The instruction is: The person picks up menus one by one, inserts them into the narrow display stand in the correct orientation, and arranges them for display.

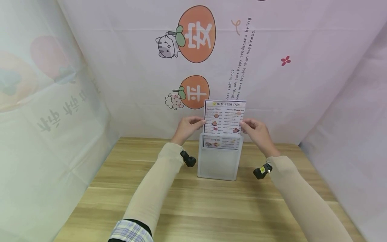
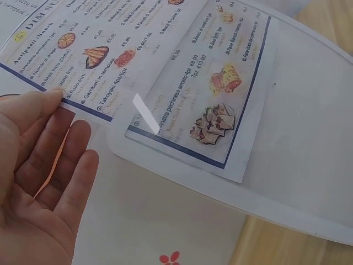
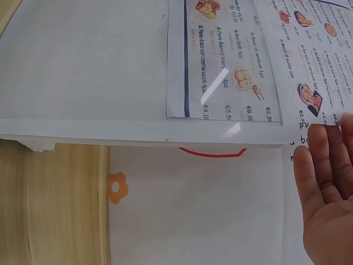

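A printed menu sheet (image 1: 224, 117) headed "DIM SUM INN" is partway down inside a clear upright sign holder (image 1: 219, 164). Its lower part shows through the front panel, while the upper part sticks out above the top edge. My left hand (image 1: 189, 128) pinches the sheet's left edge between thumb and fingers; in the left wrist view the thumb lies over the border of the menu sheet (image 2: 110, 61). On the opposite edge, my right hand (image 1: 257, 132) pinches the menu at about the same height. The right wrist view has the fingers behind the menu sheet (image 3: 220, 66).
The holder stands on a wood-grain table (image 1: 187, 208), towards its back edge. Behind it hangs a white printed cloth (image 1: 136, 84) with orange fruit and cartoon animals. Cloth walls (image 1: 356, 111) close in both sides. A black wrist camera (image 1: 188, 159) sits on the left sleeve.
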Action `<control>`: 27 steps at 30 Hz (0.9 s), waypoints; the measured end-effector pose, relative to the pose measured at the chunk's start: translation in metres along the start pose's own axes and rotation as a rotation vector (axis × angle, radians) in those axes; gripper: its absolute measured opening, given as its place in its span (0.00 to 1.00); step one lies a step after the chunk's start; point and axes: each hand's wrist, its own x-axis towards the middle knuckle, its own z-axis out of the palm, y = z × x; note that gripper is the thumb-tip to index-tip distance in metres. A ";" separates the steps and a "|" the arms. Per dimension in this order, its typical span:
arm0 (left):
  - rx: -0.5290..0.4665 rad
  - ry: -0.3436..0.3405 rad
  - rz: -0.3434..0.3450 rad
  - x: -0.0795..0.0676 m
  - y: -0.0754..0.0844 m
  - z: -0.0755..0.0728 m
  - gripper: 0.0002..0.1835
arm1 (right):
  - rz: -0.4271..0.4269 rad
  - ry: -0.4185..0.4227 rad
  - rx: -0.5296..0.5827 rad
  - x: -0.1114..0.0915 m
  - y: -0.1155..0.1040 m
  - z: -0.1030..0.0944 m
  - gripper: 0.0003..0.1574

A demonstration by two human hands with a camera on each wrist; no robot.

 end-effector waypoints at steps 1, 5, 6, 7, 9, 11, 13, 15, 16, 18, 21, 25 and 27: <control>-0.004 -0.002 -0.001 0.000 -0.001 0.000 0.15 | -0.005 -0.002 -0.002 -0.001 0.000 0.000 0.32; -0.011 -0.004 -0.006 -0.001 -0.002 0.001 0.15 | -0.022 -0.007 -0.006 -0.003 0.001 0.000 0.32; -0.011 -0.005 -0.007 -0.001 -0.003 0.001 0.15 | -0.024 -0.007 -0.006 -0.003 0.002 0.000 0.31; -0.012 -0.005 -0.012 -0.001 -0.003 0.001 0.15 | -0.023 -0.009 -0.008 -0.004 0.002 0.000 0.31; -0.003 -0.004 -0.020 -0.002 -0.004 0.001 0.15 | -0.018 -0.011 -0.002 -0.004 0.004 0.000 0.32; 0.004 -0.003 -0.027 -0.003 -0.004 0.001 0.15 | -0.010 -0.011 0.003 -0.004 0.006 0.001 0.32; 0.011 -0.003 -0.033 -0.003 -0.005 0.002 0.15 | -0.012 -0.015 0.011 -0.004 0.008 0.001 0.32; 0.018 0.000 -0.036 -0.003 -0.006 0.002 0.15 | -0.013 -0.013 0.018 -0.003 0.011 0.001 0.31; 0.021 0.002 -0.039 -0.003 -0.007 0.002 0.15 | -0.017 -0.012 0.016 -0.003 0.012 0.001 0.31; 0.028 0.004 -0.043 -0.004 -0.008 0.002 0.15 | -0.025 -0.010 0.013 -0.003 0.013 0.002 0.30; 0.037 0.009 -0.045 -0.004 -0.009 0.002 0.16 | -0.033 -0.009 0.007 -0.004 0.014 0.003 0.29; 0.036 0.007 -0.041 -0.005 -0.010 0.003 0.16 | -0.028 -0.012 0.009 -0.006 0.014 0.003 0.29; 0.035 0.005 -0.042 -0.006 -0.011 0.003 0.16 | -0.023 -0.017 0.008 -0.006 0.015 0.003 0.29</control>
